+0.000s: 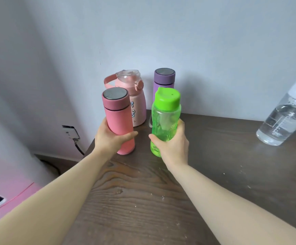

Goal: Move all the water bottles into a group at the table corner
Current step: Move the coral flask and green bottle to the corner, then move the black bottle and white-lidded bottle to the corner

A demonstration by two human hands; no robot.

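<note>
1. Bottles: five in view on the dark wood table (143, 200). Four at the far-left corner, one off to the right.
2. Corner group, back row, both against the wall: one pale pink bottle (136, 103) with clear lid and pink strap, one purple flask (164, 80) with metal cap top. Both upright.
3. Front row: one coral-pink flask (116, 117) with metal cap top, one green translucent bottle (165, 119) with green cap. Both upright or nearly so; can't tell if the bases touch the table.
4. Left hand (111, 138) is wrapped around the lower half of the coral-pink flask, thumb across the front, fingers behind. Closed firmly on it.
5. Right hand (172, 144) is wrapped around the lower half of the green translucent bottle, thumb on its left side. Closed firmly on it.
6. Coral-pink flask sits just in front of the pale pink bottle and overlaps it in view; green one overlaps the purple flask the same way.
7. Fifth: one clear bottle (283, 117) with white cap, water inside, well apart at the right edge, near the wall.
8. Off the table, left: one wall socket (71, 131) with a cable.
</note>
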